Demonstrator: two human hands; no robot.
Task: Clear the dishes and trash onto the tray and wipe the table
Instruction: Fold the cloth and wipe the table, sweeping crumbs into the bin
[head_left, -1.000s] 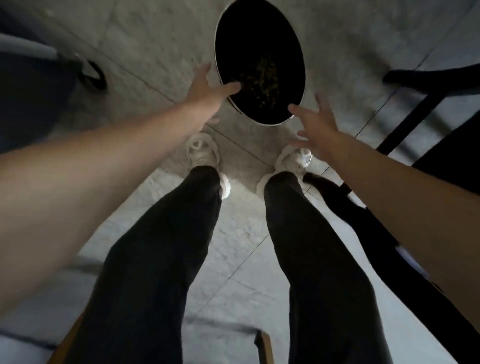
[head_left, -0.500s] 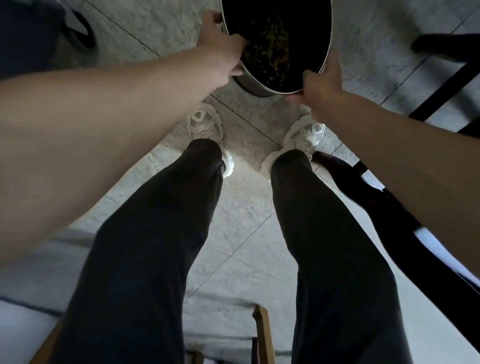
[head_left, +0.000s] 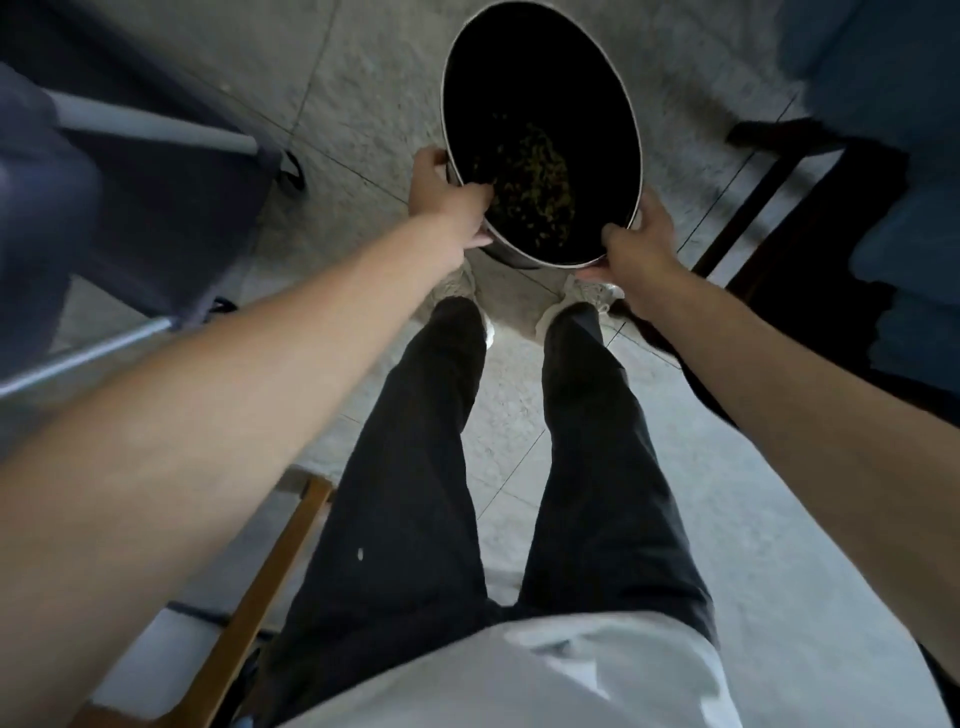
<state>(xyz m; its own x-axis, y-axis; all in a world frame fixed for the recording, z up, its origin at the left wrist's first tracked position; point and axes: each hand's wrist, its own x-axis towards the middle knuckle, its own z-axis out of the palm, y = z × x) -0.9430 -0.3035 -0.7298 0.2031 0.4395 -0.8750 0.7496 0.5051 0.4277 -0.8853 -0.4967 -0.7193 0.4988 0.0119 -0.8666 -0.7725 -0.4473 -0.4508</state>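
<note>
The left hand (head_left: 447, 202) and right hand (head_left: 641, 239) now grip opposite sides of the dark bin's (head_left: 540, 67) rim; a second ago they were open and only reaching. Between them, yellowish scraps (head_left: 535, 192) lie at the bottom. Below the hands are the shoes and floor. Likely the bin is being carried for trash; no tray or bench shows.

Both arms stretched forward and down, left hand (head_left: 445, 200) and right hand (head_left: 640, 241) apparently curled closed, gripping.
</note>
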